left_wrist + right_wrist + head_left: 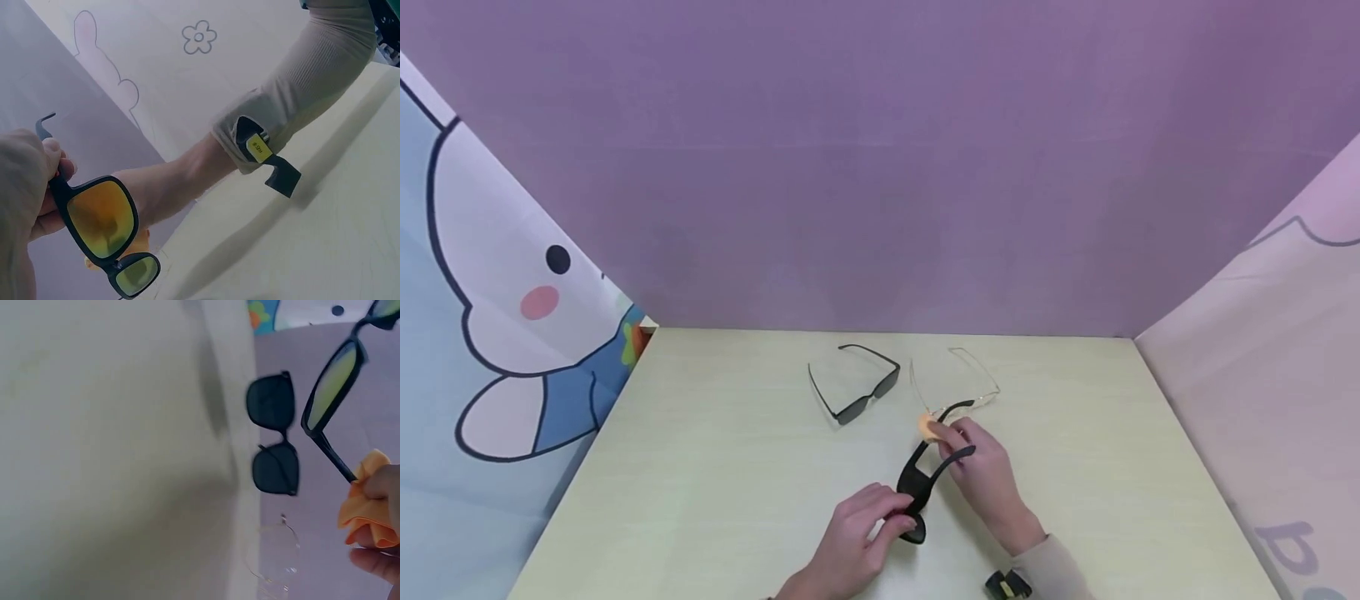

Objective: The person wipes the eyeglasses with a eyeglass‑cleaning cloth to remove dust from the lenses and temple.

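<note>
My left hand (856,533) pinches black-framed sunglasses (914,485) at one end, near the hinge, above the table. In the left wrist view their lenses (103,220) shine orange and yellow. Both temple arms are unfolded and point away from me. Between the thumb and fingers of my right hand (987,468) is a soft orange cloth (364,509), folded round one temple arm. The right wrist view has that arm running from the frame into the cloth, which hides its middle part.
Dark sunglasses (854,410) lie unfolded on the pale table (700,467), left of my right hand. Thin wire-rimmed glasses (997,390) lie just beyond that hand. A purple panel (880,167) rises behind the table, with printed cloths (512,250) at the sides.
</note>
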### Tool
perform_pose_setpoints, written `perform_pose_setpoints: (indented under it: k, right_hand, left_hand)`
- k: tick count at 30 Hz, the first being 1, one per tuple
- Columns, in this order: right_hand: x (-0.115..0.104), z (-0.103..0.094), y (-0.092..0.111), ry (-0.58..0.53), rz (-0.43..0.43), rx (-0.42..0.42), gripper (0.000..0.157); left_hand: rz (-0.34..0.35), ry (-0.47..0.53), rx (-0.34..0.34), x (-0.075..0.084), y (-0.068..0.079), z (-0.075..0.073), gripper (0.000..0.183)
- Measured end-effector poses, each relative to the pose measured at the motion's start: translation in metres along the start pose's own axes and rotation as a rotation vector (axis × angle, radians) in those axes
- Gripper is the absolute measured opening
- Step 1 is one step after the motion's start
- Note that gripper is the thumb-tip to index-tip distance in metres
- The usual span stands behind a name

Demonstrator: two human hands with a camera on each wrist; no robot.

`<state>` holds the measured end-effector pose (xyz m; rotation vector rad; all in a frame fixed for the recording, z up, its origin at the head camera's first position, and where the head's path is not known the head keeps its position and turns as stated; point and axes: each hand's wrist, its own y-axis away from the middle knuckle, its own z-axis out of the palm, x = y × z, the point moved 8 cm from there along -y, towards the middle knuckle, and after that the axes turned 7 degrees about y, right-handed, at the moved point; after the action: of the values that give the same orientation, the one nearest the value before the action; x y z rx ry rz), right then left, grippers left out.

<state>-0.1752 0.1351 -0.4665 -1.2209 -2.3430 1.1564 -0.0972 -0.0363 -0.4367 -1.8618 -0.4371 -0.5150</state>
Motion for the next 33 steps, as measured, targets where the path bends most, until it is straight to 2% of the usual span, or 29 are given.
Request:
perform_pose_setpoints:
  k: [5, 11, 13, 17, 20, 22, 27, 30, 33]
  right_hand:
    - [-0.002, -0.003, -0.002, 0.003, -0.009, -0.020, 0.018]
    - [0.016, -0.022, -0.015, 0.079, 0.078, 0.084, 0.024]
    - [0.017, -0.023, -0.016, 0.081, 0.086, 0.101, 0.024]
    - [0.007, -0.010, -0.008, 0.065, 0.043, 0.041, 0.020]
    - [-0.002, 0.003, 0.000, 0.077, 0.012, -0.024, 0.025]
    - [-0.005, 0.005, 0.002, 0.083, 0.005, -0.037, 0.028]
    - [0.009, -0.008, -0.011, 0.071, 0.070, 0.021, 0.019]
    - [0.020, -0.017, -0.018, 0.082, 0.126, 0.063, 0.023]
    - [0.021, -0.015, -0.017, 0.071, 0.121, 0.064, 0.024]
  left_hand:
    - [-0.003, 0.014, 0.016, 0.000, 0.001, -0.001, 0.013]
    - [-0.016, 0.035, 0.029, 0.000, -0.002, -0.001, 0.012]
    - [-0.004, 0.036, 0.031, 0.001, -0.004, -0.001, 0.012]
    - [0.030, 0.002, 0.019, 0.005, -0.007, 0.001, 0.013]
    - [0.038, -0.029, 0.004, 0.006, -0.007, 0.003, 0.012]
    - [0.028, -0.038, 0.002, 0.005, -0.006, 0.003, 0.012]
    - [-0.009, -0.029, 0.019, 0.003, -0.004, 0.000, 0.011]
    - [-0.017, -0.018, 0.022, 0.001, -0.003, -0.001, 0.011]
    - [-0.008, -0.015, 0.025, 0.001, -0.003, -0.001, 0.011]
